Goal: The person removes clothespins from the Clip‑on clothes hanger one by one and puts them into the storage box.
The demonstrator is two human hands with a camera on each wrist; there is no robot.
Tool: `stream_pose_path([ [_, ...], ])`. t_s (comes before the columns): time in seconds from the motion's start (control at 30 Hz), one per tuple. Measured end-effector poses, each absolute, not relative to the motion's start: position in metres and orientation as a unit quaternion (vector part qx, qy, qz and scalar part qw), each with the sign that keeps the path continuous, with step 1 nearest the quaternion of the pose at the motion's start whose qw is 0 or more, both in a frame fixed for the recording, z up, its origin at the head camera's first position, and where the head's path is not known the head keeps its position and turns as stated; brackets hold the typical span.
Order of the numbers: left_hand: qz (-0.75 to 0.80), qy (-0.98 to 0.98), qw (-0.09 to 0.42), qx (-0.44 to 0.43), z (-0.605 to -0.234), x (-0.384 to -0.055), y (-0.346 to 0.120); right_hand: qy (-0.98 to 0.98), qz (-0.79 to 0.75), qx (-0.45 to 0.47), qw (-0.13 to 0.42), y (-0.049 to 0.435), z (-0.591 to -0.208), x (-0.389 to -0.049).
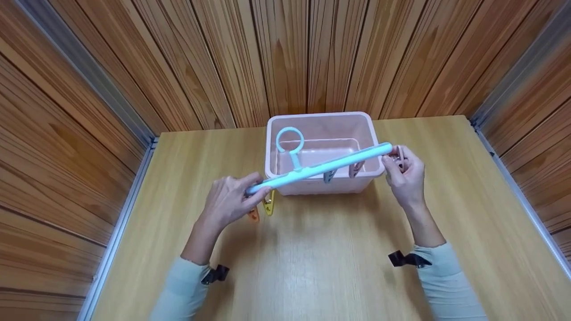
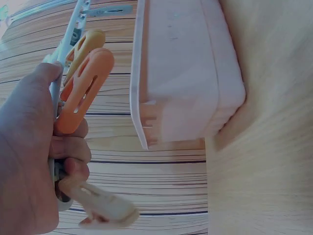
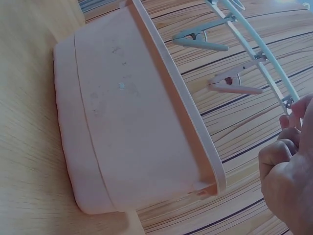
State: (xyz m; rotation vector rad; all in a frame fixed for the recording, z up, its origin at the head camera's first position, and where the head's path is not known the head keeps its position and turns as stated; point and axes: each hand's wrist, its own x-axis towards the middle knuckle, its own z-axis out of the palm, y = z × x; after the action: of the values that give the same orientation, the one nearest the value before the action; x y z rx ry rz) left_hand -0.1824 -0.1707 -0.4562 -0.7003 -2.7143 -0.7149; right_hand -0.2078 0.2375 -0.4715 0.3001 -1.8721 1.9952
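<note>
A light blue clip hanger [image 1: 330,166] with a ring-shaped hook [image 1: 302,139] is held up aslant, its right end higher in the head view. My left hand [image 1: 227,198] grips its left end. Beside those fingers hang an orange clothespin [image 2: 87,90] and a yellow clothespin [image 1: 269,207]; a beige clothespin [image 2: 105,204] sticks out below them in the left wrist view. Along the bar's right half hang a blue clothespin [image 3: 201,43] and a pink clothespin [image 3: 235,84]. At the right end my right hand [image 1: 408,180] pinches a pinkish clothespin [image 1: 401,156], partly hidden by the fingers.
A pale pink plastic bin [image 1: 323,186] stands on the wooden table [image 1: 312,258] beneath and behind the hanger. Wood-plank walls [image 1: 285,58] rise at the back and both sides, with metal rails [image 1: 118,227] along the table's side edges.
</note>
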Motion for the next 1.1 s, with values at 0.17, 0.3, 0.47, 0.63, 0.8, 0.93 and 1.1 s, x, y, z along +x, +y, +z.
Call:
stream_pose_path([
  [0.17, -0.274, -0.929, 0.092, -0.231, -0.456, -0.186, -0.171, -0.622, 0.749, 0.146, 0.175, 0.238, -0.469, -0.206],
  [0.3, -0.31, -0.925, 0.038, -0.217, -0.456, -0.187, -0.17, -0.586, 0.768, 0.172, 0.192, 0.232, -0.466, -0.207],
  [0.47, -0.35, -0.912, -0.014, -0.215, -0.456, -0.189, -0.165, -0.56, 0.774, 0.201, 0.215, 0.228, -0.463, -0.21],
  [0.63, -0.353, -0.91, -0.006, -0.22, -0.46, -0.191, -0.163, -0.565, 0.767, 0.211, 0.221, 0.227, -0.463, -0.21],
  [0.8, -0.324, -0.912, 0.028, -0.251, -0.463, -0.189, -0.161, -0.557, 0.771, 0.209, 0.226, 0.228, -0.464, -0.21],
  [0.93, -0.319, -0.91, 0.041, -0.262, -0.462, -0.189, -0.16, -0.548, 0.778, 0.202, 0.233, 0.228, -0.467, -0.21],
  [1.1, -0.329, -0.907, 0.038, -0.26, -0.458, -0.188, -0.158, -0.537, 0.787, 0.198, 0.231, 0.226, -0.468, -0.21],
])
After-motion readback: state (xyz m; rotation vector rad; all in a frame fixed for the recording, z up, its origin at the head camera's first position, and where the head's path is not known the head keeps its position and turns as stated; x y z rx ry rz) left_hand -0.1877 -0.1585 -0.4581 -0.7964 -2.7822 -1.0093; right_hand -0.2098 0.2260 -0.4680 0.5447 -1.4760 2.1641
